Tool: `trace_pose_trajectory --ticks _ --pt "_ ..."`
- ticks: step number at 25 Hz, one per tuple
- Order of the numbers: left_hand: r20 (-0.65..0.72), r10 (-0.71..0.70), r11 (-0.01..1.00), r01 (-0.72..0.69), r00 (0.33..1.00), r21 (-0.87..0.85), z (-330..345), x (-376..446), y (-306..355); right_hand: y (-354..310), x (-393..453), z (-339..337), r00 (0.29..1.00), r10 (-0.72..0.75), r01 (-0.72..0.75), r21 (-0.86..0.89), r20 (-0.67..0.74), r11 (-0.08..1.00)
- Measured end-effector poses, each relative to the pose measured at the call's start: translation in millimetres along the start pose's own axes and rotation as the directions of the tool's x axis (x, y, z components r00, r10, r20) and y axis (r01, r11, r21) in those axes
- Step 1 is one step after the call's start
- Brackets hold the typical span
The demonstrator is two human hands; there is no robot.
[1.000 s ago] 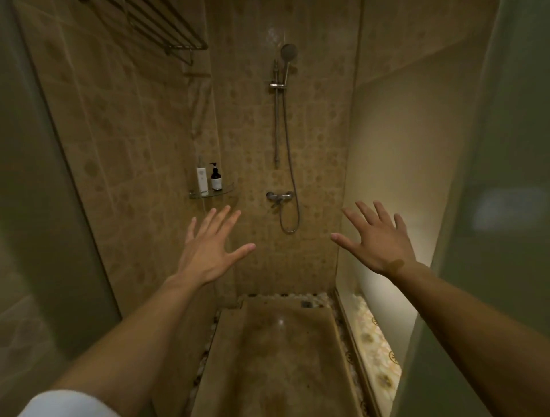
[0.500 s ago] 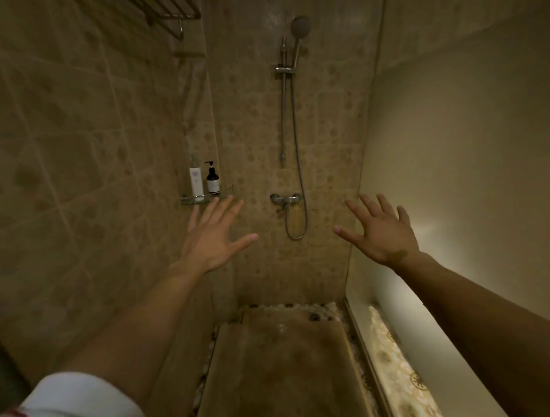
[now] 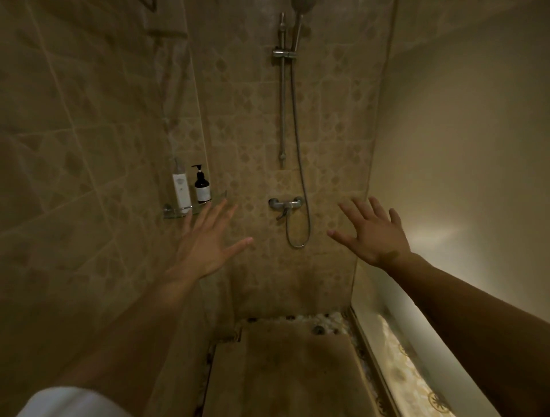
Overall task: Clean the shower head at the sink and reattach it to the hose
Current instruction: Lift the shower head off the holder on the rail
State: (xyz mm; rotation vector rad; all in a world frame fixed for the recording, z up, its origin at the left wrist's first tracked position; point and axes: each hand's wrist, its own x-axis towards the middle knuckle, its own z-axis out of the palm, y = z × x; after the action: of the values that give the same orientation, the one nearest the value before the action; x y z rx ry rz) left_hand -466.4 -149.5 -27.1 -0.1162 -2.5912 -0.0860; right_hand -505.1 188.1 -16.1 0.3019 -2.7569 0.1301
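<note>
Closer now, both arms had advanced; left hand (image 3: 205, 250) and right hand (image 3: 373, 235) spread empty. At top centre, the round grey metal shower head (image 3: 303, 4) looked rigid, slick; grasp its handle above the hose (image 3: 299, 148)

dim, warm | glow low right | soft blur | edges bowed

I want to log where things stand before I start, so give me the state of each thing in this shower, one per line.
Shower head: mounted on the rail bracket, partly cut off.
Hose: hanging in a loop by the mixer.
Mixer tap: no water visible.
Two bottles: upright on corner shelf.
Left hand: open, empty.
Right hand: open, empty.
</note>
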Motion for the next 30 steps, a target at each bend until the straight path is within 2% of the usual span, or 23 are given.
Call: trace_pose_trajectory --ticks 7,10,13,20,30 --pt "0.012 -0.036 0.999 0.036 0.999 0.025 75.4 106.4 -14.4 25.9 128.8 65.3 0.999 -0.023 0.021 0.053 0.042 0.998" --pt "0.015 -0.002 0.999 0.002 1.0 0.036 116.2 165.6 -9.7 52.2 188.2 93.0 0.998 -0.018 0.012 0.093 0.062 0.996" --pt "0.032 -0.031 1.0 0.031 0.999 0.005 151.4 229.1 -2.0 82.0 248.7 111.1 1.0 -0.01 0.01 0.114 0.0 0.993" --pt "-0.013 0.074 0.997 -0.074 0.997 -0.008 193.1 340.2 16.1 122.7 345.6 133.1 0.997 -0.03 0.039 0.129 -0.071 0.991" --pt "-0.162 0.062 0.997 -0.07 0.985 -0.044 230.0 478.4 -35.6 103.2 493.0 141.3 0.98 -0.062 0.092 0.155 -0.191 0.984"
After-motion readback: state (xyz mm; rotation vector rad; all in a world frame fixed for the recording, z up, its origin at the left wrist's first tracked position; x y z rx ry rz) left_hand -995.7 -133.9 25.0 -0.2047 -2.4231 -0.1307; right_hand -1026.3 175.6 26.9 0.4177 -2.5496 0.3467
